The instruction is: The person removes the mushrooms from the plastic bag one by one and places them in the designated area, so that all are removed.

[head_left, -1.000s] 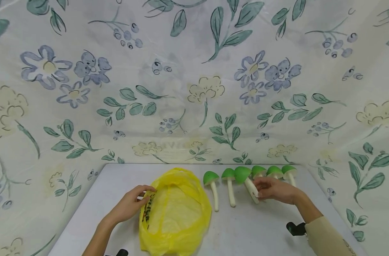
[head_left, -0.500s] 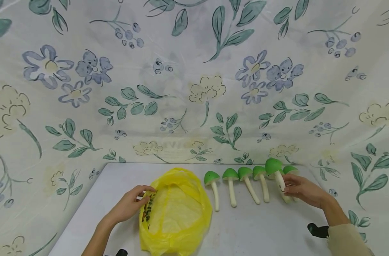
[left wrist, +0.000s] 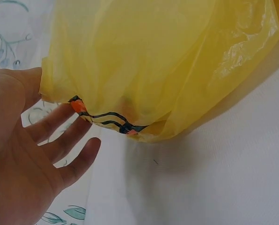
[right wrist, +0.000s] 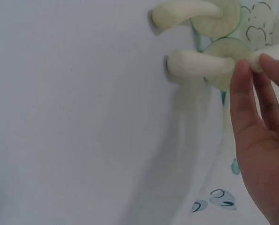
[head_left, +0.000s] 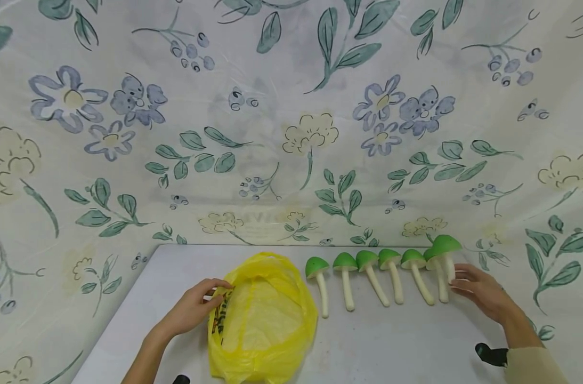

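Note:
My right hand (head_left: 480, 293) pinches a green-capped toy mushroom (head_left: 446, 244) by its white stem. It is raised over the right end of a row and overlaps the last mushroom (head_left: 443, 282) there. In the right wrist view, the held stem (right wrist: 277, 52) lies between thumb and fingertips. My left hand (head_left: 191, 306) holds the left edge of a yellow plastic bag (head_left: 262, 320), whose wide mouth faces up. Seen from the left wrist, the thumb is on the film of the bag (left wrist: 130, 56), with some fingers behind it and the others spread loosely.
Several more toy mushrooms, among them the leftmost one (head_left: 322, 290) beside the bag, lie side by side along the back of the white table (head_left: 368, 346). Behind the table's rear edge hangs a flower-patterned cloth (head_left: 272, 160), which continues around both sides.
My right hand has moved right above the row with the mushroom in its fingers, from the middle to the far right end. The left hand and the bag stay put.

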Motion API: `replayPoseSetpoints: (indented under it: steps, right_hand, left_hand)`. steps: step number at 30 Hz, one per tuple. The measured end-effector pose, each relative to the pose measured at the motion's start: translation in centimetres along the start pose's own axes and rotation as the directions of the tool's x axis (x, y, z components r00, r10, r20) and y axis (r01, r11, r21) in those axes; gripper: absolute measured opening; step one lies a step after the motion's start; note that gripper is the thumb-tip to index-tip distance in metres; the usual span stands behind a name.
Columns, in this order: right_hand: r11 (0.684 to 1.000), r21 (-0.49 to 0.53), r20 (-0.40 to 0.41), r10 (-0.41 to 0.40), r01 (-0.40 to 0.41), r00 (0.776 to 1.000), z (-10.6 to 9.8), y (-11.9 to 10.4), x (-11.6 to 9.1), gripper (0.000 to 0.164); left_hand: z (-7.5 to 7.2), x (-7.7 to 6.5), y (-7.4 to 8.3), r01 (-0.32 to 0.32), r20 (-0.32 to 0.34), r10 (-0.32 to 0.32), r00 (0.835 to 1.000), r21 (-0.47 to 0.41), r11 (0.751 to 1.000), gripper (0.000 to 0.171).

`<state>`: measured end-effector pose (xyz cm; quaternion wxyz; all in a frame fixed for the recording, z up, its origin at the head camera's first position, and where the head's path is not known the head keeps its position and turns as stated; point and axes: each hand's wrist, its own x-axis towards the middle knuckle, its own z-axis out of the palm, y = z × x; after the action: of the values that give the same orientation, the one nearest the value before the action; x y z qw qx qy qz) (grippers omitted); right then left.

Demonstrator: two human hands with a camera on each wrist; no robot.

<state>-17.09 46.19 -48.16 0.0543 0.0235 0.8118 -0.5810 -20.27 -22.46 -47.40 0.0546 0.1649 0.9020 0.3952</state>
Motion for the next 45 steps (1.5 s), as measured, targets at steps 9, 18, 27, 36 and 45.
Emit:
replayPoseSetpoints:
  steps: [9,18,27,36,45]
  right_hand:
    - [0.992,-0.094,-0.158,0.07,-0.085,0.985,-1.0,1.7,-0.6,0.06]
    - [0.966,-0.139,-0.308,0.166,-0.217,0.937,-1.1,1.7,-0.8,0.058]
    - [0.95,-0.129,-0.348,0.225,-0.284,0.91,-1.1,1.8,-0.8,0.056]
    - [0.923,-0.206,-0.29,0.259,-0.324,0.921,-1.4,2.6,-0.3,0.06]
    - [0.944,-0.226,-0.197,0.199,-0.242,0.96,-1.8,3.5,-0.2,0.069]
  left_hand:
    - [0.0,-0.1,-0.1,0.013,0.011,-0.013,1.0,-0.002,1.0,0.026]
    - [0.0,-0.1,0.0,0.019,0.011,-0.02,1.0,0.002,1.0,0.027]
    - [-0.1,-0.1,0.2,0.022,0.001,-0.022,1.0,0.011,1.0,0.028]
    - [0.0,-0.2,0.0,0.034,0.003,-0.034,0.999,0.005,0.999,0.028]
    - [-0.2,-0.4,-0.1,0.029,-0.001,-0.029,1.0,0.01,1.0,0.027]
